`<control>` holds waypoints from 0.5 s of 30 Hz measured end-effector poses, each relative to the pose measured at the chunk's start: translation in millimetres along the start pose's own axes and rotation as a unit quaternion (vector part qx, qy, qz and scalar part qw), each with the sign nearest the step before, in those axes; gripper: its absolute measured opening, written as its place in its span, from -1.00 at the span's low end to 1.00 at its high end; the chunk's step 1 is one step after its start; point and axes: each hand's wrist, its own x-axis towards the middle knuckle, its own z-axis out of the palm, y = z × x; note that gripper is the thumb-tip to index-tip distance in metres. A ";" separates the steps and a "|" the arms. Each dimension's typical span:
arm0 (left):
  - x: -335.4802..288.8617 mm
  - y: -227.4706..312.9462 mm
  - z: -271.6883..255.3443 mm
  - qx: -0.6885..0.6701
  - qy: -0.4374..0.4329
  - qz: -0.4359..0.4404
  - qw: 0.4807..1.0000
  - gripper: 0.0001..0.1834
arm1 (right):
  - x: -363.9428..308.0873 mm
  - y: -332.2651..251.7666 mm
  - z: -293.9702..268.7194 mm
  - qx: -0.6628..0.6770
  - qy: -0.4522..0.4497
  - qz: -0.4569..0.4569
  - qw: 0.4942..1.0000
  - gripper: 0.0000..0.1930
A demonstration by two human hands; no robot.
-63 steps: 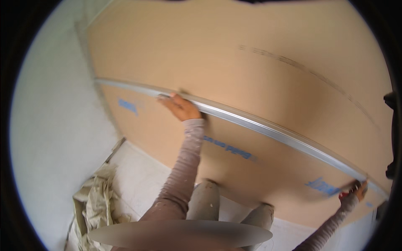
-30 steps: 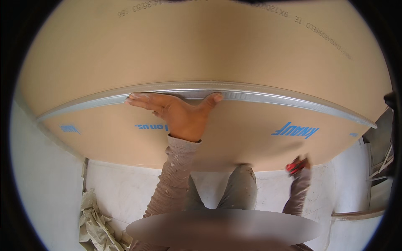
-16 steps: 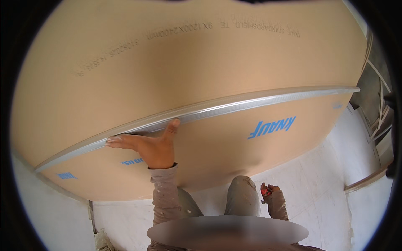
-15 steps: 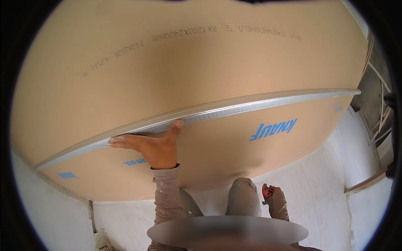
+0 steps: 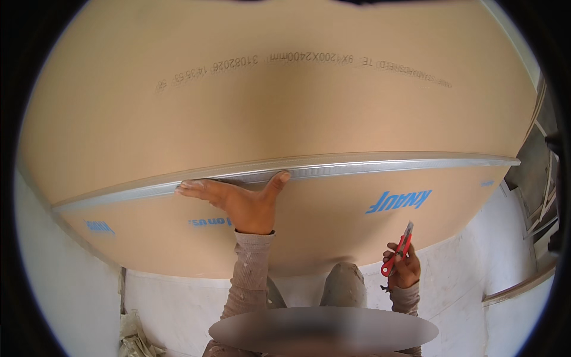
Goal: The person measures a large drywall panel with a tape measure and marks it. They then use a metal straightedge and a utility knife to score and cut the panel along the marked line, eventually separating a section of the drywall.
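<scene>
A long silver metal profile [image 5: 351,166] lies straight across a large tan plasterboard sheet [image 5: 285,119]. My left hand [image 5: 241,202] presses against the profile's near side, left of its middle, with fingers stretched out to the left and thumb spread to the right. In my right hand [image 5: 405,271] is a red utility knife [image 5: 403,247], its blade pointing up and away over the near right part of the sheet. The fingers of that hand are wrapped around the knife's handle, apart from the profile.
My knee [image 5: 344,285] is at the sheet's near edge, above a pale, marked floor [image 5: 446,309]. A crumpled bag-like heap [image 5: 135,336] lies at lower left. Wooden strips and board pieces [image 5: 538,172] stand at the far right.
My right hand has come up and forward, bringing the knife over the sheet with its blade visible. My left hand stays on the profile; the view has shifted slightly.
</scene>
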 end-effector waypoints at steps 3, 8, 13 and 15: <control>0.2 -1.4 1.3 -0.005 0.014 0.013 1.000 0.91 | -5.4 -41.8 44.4 -0.021 -0.090 -0.060 0.994 -0.32; -1.4 -2.8 9.2 0.034 0.064 0.050 0.996 0.90 | -8.5 -76.2 85.4 -0.068 -0.176 -0.053 0.981 -0.29; -5.3 3.3 12.6 0.008 0.074 0.001 0.997 0.94 | -8.0 -87.7 122.0 -0.148 -0.212 -0.041 0.965 -0.35; -4.8 8.0 10.0 -0.017 0.063 -0.028 0.997 0.97 | -7.0 -93.1 138.8 -0.164 -0.230 -0.044 0.958 -0.39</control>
